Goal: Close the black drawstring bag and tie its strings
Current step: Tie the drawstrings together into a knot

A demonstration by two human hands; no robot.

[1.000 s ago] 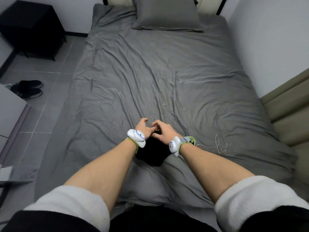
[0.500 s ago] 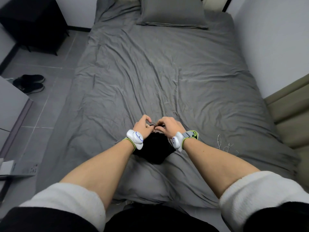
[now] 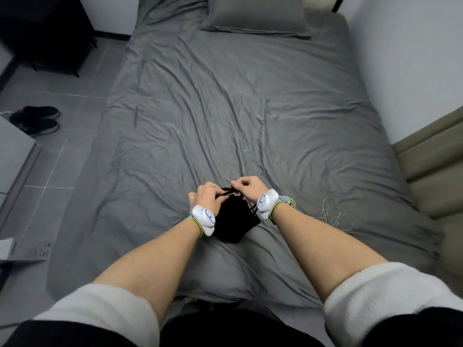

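Observation:
The black drawstring bag (image 3: 234,221) lies on the grey bed sheet (image 3: 238,108) near the bed's front end, between my wrists. Its black strings (image 3: 226,192) run across the bag's top between my two hands. My left hand (image 3: 206,195) is closed on the strings at the bag's upper left. My right hand (image 3: 248,187) pinches the strings at the upper right. Both hands sit just above the bag's mouth, which they partly hide. Each wrist carries a white device.
A thin white cord (image 3: 330,216) lies on the sheet right of my right wrist. A grey pillow (image 3: 255,16) is at the bed's head. Black shoes (image 3: 37,120) and a dark cabinet (image 3: 42,33) stand on the floor at left. A wall runs along the right.
My hands have drawn slightly apart over the bag's top, and the black strings now show stretched between them. The bag stays in the same spot on the bed.

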